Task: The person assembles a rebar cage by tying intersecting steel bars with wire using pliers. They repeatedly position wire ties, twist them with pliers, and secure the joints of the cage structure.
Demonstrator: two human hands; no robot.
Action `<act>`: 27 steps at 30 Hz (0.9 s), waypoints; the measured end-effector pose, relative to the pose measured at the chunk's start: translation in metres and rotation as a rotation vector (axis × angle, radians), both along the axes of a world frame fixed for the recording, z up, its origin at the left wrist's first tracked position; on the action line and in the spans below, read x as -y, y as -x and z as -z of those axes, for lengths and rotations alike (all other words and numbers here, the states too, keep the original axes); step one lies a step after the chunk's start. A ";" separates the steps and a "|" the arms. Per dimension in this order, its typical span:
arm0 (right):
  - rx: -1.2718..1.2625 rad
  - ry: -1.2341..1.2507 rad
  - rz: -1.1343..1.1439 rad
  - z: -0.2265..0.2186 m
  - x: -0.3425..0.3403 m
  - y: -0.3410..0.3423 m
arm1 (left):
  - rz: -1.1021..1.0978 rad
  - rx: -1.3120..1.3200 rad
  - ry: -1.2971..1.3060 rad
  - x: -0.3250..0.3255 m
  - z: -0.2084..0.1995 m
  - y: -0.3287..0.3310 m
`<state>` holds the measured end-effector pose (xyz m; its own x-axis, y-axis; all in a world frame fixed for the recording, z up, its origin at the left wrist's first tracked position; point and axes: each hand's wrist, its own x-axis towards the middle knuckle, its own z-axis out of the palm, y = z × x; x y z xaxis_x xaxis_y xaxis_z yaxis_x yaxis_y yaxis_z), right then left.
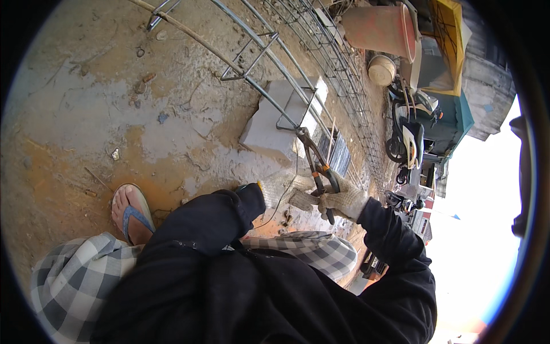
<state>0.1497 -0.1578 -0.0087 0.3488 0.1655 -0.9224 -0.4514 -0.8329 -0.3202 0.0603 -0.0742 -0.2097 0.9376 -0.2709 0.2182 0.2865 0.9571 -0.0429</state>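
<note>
Both my hands wear pale knit gloves. My right hand wraps round the dark handles of a pair of pincers with orange bands. My left hand is closed against the other side of the handles, its fingers close to my right hand's. The pincers' jaws meet the end of a rebar cage, at a corner where a stirrup crosses a long bar. From the jaws a thin dark tie wire curves down across my left glove. Whether my left fingers also pinch that wire cannot be made out.
A pale block sits under the cage's end on wet, muddy ground. Another long rebar cage lies beyond. Farther right are a reddish barrel, a bucket and a parked motorbike. My sandalled foot rests at left.
</note>
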 end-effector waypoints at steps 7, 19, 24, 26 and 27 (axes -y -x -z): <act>0.515 -0.059 0.131 0.108 0.023 0.088 | -0.147 -0.150 -0.829 -0.042 0.041 -0.018; -0.002 -0.149 0.025 0.019 0.030 0.001 | -0.275 -0.242 -1.175 -0.028 0.017 -0.038; -0.074 -0.089 0.023 0.000 0.010 -0.011 | -0.106 -0.424 -0.620 -0.041 -0.007 -0.029; 0.012 -0.056 -0.011 -0.001 0.002 0.001 | -0.163 -0.377 -0.838 -0.053 -0.016 -0.026; 0.076 -0.005 -0.012 0.002 -0.001 0.012 | -0.147 -0.323 -0.801 -0.060 -0.017 -0.024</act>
